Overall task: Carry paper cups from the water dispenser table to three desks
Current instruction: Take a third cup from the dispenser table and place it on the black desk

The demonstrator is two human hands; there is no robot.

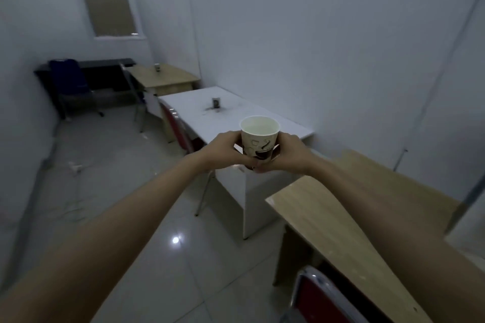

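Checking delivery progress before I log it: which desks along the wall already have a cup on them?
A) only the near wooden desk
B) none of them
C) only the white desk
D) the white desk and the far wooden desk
D: a cup stands on the white desk and another cup on the far wooden desk; the near wooden desk shows none.

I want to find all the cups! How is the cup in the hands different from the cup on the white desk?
The held cup is up in the air, gripped by the left hand and right hand; the white-desk cup stands alone on the white desk. The held cup looks big and near, its print clear; the white-desk cup looks tiny and blurry. Both stand upright.
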